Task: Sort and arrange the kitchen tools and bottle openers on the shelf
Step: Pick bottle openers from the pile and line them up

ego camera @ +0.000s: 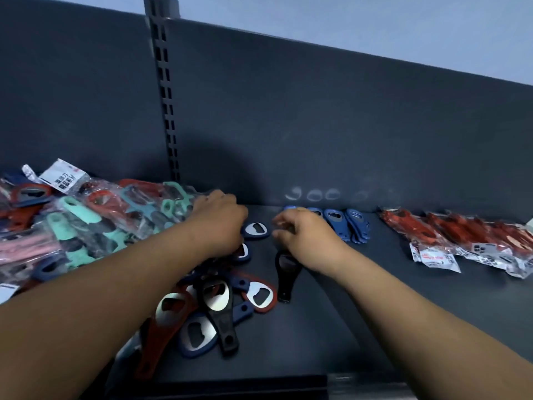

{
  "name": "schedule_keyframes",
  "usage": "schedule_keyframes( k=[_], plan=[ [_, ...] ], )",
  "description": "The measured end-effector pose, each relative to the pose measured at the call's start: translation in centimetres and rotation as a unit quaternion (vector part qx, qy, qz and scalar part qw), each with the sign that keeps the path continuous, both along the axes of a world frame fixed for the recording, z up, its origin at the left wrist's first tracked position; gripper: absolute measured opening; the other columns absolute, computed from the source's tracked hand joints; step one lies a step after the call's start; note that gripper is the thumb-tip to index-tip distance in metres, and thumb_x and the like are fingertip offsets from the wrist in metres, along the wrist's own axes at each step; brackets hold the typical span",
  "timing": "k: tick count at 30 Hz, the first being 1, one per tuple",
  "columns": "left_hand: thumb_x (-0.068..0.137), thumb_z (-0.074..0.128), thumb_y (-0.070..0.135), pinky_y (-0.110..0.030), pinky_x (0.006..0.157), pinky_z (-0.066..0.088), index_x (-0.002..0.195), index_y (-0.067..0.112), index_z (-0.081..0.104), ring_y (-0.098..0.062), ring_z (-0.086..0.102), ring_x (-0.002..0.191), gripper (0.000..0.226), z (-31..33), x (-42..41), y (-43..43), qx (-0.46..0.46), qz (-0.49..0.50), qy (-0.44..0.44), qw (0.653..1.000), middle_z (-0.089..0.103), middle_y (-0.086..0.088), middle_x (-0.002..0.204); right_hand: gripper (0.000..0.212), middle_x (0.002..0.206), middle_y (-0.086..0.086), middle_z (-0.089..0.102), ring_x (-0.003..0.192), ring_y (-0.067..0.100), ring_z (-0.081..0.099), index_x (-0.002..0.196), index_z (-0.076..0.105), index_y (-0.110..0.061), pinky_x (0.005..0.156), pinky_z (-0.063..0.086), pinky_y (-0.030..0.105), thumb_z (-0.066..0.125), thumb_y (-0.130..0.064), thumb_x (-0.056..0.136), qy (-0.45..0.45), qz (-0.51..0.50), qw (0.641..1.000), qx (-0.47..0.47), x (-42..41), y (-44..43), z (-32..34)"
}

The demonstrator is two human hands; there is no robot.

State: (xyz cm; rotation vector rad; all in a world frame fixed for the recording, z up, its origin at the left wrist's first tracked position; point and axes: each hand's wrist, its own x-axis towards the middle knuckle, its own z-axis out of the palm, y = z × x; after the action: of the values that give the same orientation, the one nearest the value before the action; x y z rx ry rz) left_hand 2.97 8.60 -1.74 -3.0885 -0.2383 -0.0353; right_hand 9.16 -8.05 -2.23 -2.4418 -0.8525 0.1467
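A loose pile of bottle openers (pixel 213 307) in red, black and dark blue lies on the dark shelf (pixel 375 327) at centre left. My left hand (pixel 216 223) rests on the pile's far end, fingers curled over a dark blue opener (pixel 256 230). My right hand (pixel 302 235) is beside it with fingers bent; a black opener (pixel 285 284) pokes out from under the palm, and I cannot tell whether the hand grips it. A neat row of blue openers (pixel 343 225) stands just right of my right hand.
Bagged peelers in teal, red and pink (pixel 86 217) are heaped at the left. Bagged red tools (pixel 461 241) lie in a row at the right. The shelf's back panel (pixel 317 125) and a slotted upright (pixel 165 96) rise behind.
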Motion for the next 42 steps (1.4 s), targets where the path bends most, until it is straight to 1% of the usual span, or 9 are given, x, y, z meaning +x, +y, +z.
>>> schedule_keyframes(
  k=[3,7,12,17,21,25,30,36,42],
  plan=[
    [0.081,0.063,0.045,-0.033,0.111,0.026,0.125,0.037,0.058,-0.02,0.026,0.141,0.045,-0.7,-0.5,1.9,-0.043,-0.019,0.016,0.999,0.048,0.0,0.14,0.037,0.13,0.004,0.053,0.123,0.023,0.047,0.129,0.057,-0.02,0.103,0.038,0.03,0.057,-0.031,0.093,-0.027,0.024,0.998,-0.054,0.9,2.2,-0.4],
    [0.08,0.063,0.049,-0.035,0.115,0.022,0.124,0.041,0.058,-0.016,0.017,0.146,0.045,-0.9,-1.0,3.2,-0.081,-0.062,0.02,0.995,0.051,0.007,0.139,0.041,0.137,0.003,0.046,0.126,0.03,0.039,0.133,0.051,-0.028,0.108,0.034,0.038,0.054,-0.034,0.093,-0.039,0.051,0.986,-0.152,1.1,4.0,-1.6],
    [0.071,0.059,0.069,-0.041,0.108,0.031,0.121,0.045,0.055,-0.024,0.038,0.13,0.056,-0.4,-1.5,2.4,-0.044,-0.061,0.059,0.995,0.053,0.001,0.128,0.032,0.124,0.003,0.048,0.121,0.025,0.043,0.116,0.055,-0.021,0.102,0.038,0.032,0.065,-0.024,0.086,0.003,0.027,0.991,-0.133,1.3,4.1,-0.7],
    [0.073,0.066,0.058,-0.042,0.099,0.037,0.115,0.029,0.053,-0.026,0.039,0.122,0.053,0.2,-1.5,1.3,-0.038,-0.044,0.084,0.995,0.047,-0.004,0.12,0.051,0.122,0.006,0.046,0.114,0.023,0.05,0.122,0.05,-0.018,0.095,0.044,0.032,0.074,-0.03,0.079,0.064,-0.002,0.982,-0.175,1.9,4.0,0.3],
    [0.075,0.063,0.056,-0.044,0.098,0.035,0.119,0.03,0.054,-0.027,0.037,0.124,0.052,0.3,-1.2,1.1,-0.026,-0.036,0.103,0.994,0.045,-0.005,0.123,0.026,0.08,-0.002,0.055,0.079,0.019,0.054,0.088,0.05,-0.016,0.06,0.04,0.026,0.074,-0.02,0.078,0.054,-0.049,0.995,-0.066,1.6,3.2,0.0],
    [0.073,0.068,0.055,-0.043,0.101,0.035,0.121,0.031,0.054,-0.027,0.034,0.126,0.055,0.5,-0.9,0.8,-0.021,-0.029,0.104,0.994,0.044,-0.004,0.126,0.015,0.069,0.001,0.061,0.064,0.018,0.056,0.075,0.055,-0.017,0.06,0.047,0.03,0.069,-0.013,0.079,0.026,-0.077,0.993,0.08,1.7,1.4,0.1],
    [0.066,0.078,0.038,-0.034,0.087,0.047,0.069,0.03,0.053,-0.02,0.052,0.099,0.027,1.1,0.2,0.9,-0.152,-0.03,0.007,0.988,0.051,0.009,0.087,0.022,0.064,0.002,0.058,0.057,0.015,0.054,0.073,0.058,-0.018,0.055,0.052,0.032,0.062,-0.003,0.088,0.105,-0.118,0.954,0.254,2.6,-3.0,2.7],
    [0.075,0.077,0.013,-0.023,0.05,0.04,0.067,0.015,0.059,-0.018,0.049,0.054,0.02,3.7,2.2,-0.5,-0.479,0.039,-0.105,0.871,0.056,-0.004,0.061,0.023,0.076,0.004,0.062,0.067,0.012,0.057,0.101,0.063,-0.012,0.061,0.051,0.024,0.051,0.005,0.092,0.158,-0.112,0.956,0.221,5.2,-8.4,5.7],
    [0.083,0.068,0.004,-0.026,0.056,0.046,0.078,0.012,0.056,-0.017,0.053,0.06,0.015,4.6,5.0,-3.9,-0.61,0.097,-0.103,0.78,0.059,-0.008,0.074,0.009,0.073,0.009,0.065,0.064,0.017,0.055,0.086,0.064,-0.003,0.061,0.045,0.025,0.062,0.005,0.084,0.125,-0.085,0.979,0.14,7.8,-9.2,6.7]
  ],
)
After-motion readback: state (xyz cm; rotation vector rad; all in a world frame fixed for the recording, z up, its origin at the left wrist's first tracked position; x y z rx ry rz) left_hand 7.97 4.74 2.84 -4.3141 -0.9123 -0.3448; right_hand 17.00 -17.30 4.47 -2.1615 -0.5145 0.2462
